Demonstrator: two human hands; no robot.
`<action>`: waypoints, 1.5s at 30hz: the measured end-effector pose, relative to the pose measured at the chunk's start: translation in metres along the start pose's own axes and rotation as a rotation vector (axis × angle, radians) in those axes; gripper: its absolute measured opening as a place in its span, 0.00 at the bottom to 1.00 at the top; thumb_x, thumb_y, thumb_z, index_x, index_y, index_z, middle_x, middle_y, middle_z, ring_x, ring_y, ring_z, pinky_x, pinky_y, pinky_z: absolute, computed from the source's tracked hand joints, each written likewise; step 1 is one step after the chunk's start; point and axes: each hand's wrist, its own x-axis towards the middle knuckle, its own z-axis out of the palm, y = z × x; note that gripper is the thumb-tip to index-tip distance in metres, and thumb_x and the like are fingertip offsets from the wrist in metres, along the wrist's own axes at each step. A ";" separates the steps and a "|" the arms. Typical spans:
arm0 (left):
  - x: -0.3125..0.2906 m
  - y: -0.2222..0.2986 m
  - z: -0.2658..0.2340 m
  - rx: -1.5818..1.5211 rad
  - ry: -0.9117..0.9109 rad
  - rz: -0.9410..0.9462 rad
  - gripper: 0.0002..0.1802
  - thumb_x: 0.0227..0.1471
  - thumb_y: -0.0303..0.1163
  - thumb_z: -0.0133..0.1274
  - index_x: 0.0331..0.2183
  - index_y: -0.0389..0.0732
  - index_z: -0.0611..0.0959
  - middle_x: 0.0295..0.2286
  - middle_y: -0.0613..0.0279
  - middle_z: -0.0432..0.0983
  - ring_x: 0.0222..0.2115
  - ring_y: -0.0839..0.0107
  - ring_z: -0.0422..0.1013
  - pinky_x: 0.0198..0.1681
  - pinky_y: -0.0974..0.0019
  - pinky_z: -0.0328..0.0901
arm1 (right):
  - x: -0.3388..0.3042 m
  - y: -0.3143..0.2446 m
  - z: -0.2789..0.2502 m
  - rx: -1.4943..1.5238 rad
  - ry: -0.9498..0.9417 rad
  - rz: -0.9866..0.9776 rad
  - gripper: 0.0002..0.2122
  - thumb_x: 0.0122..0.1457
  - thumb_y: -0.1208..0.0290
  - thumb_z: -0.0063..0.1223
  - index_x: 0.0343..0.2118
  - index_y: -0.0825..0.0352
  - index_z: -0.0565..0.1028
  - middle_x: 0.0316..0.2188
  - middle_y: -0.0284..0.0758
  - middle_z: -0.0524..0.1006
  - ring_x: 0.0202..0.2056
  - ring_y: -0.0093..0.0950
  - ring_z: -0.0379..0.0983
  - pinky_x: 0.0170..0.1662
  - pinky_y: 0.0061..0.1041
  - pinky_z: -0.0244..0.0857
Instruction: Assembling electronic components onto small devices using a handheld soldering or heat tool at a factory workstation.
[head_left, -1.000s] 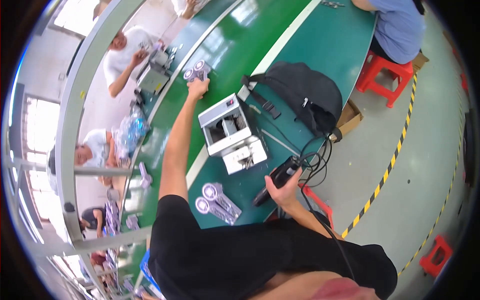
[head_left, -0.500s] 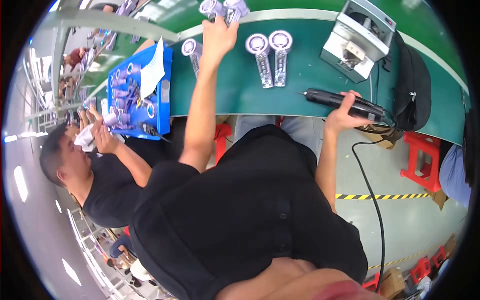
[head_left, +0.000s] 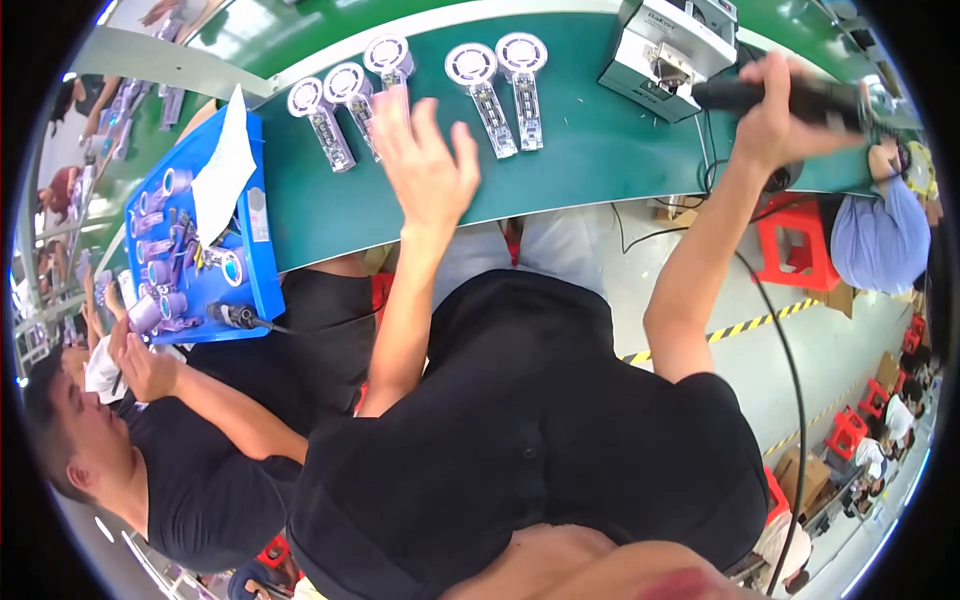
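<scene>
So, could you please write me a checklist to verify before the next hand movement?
1. Black driver held in right hand: ok.
2. Its tip touching grey machine: cannot tell, blurred.
3. Left hand touching the lilac unit at its fingertips: cannot tell.
4. Two more lilac units farther right, lying side by side on green table: ok.
5. Blue tray fully uncovered: not ok, white sheet covers part.

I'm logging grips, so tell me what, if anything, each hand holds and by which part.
The right hand holds the black electric screwdriver around its middle. The left hand is open over a lilac round-headed device, with no hold visible.
</scene>
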 end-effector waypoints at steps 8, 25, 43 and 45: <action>-0.019 0.009 0.016 -0.461 -0.307 0.113 0.31 0.45 0.31 0.60 0.52 0.33 0.76 0.56 0.42 0.65 0.61 0.47 0.59 0.62 0.46 0.56 | 0.016 0.017 0.041 -0.264 -0.023 0.010 0.18 0.57 0.79 0.61 0.46 0.69 0.65 0.18 0.30 0.70 0.13 0.20 0.65 0.17 0.20 0.59; -0.006 0.025 0.050 -0.321 -0.283 0.213 0.27 0.45 0.32 0.65 0.50 0.54 0.82 0.51 0.64 0.72 0.54 0.46 0.61 0.54 0.49 0.63 | 0.018 0.016 0.066 -0.157 -0.081 0.181 0.13 0.58 0.77 0.60 0.40 0.68 0.66 0.18 0.30 0.70 0.14 0.21 0.67 0.17 0.22 0.62; -0.010 0.023 0.055 -0.387 -0.238 0.251 0.21 0.47 0.36 0.64 0.47 0.55 0.84 0.53 0.66 0.71 0.54 0.47 0.62 0.52 0.48 0.63 | -0.052 -0.001 0.052 0.320 -0.358 0.355 0.31 0.56 0.81 0.47 0.61 0.57 0.49 0.21 0.41 0.70 0.17 0.31 0.67 0.21 0.36 0.66; -0.010 0.024 0.057 -0.374 -0.218 0.250 0.21 0.47 0.35 0.64 0.46 0.55 0.85 0.53 0.66 0.72 0.54 0.47 0.62 0.51 0.49 0.63 | -0.058 0.002 0.051 0.324 -0.381 0.315 0.32 0.57 0.80 0.49 0.61 0.57 0.47 0.21 0.42 0.71 0.17 0.30 0.67 0.21 0.36 0.67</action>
